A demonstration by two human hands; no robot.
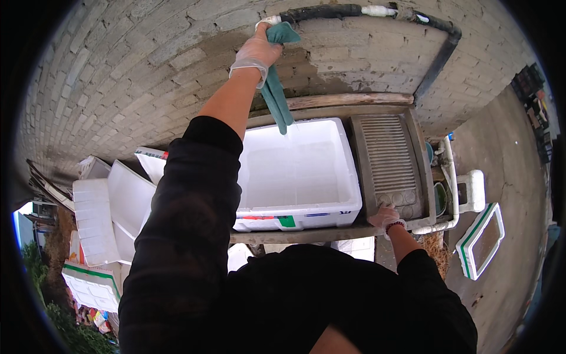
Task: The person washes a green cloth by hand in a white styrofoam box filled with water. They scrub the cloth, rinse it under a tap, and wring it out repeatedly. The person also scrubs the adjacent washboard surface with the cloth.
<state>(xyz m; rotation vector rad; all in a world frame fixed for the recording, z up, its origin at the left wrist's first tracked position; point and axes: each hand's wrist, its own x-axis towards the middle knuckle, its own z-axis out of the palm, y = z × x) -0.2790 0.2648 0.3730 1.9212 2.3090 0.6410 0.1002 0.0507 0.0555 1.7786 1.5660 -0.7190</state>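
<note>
My left hand [258, 49], in a clear plastic glove, is raised to the white fitting [270, 20] at the end of the wall pipe. Its fingers close around a green cloth [276, 99], whose upper end pokes out above them. The lower part hangs down over a large white foam box [300, 168], and a thin stream of water falls from its tip into the box. My right hand [384, 217], also gloved, rests on the front edge of a stone sink [426, 194], beside its ribbed washboard [387, 155]. Nothing shows in its fingers.
A black pipe [437, 66] runs along the brick wall [177, 66]. Several foam boxes and lids [95, 221] are heaped at the left. A white drain pipe [453, 186], a foam lid [464, 248] and a green bucket [439, 199] are at the right.
</note>
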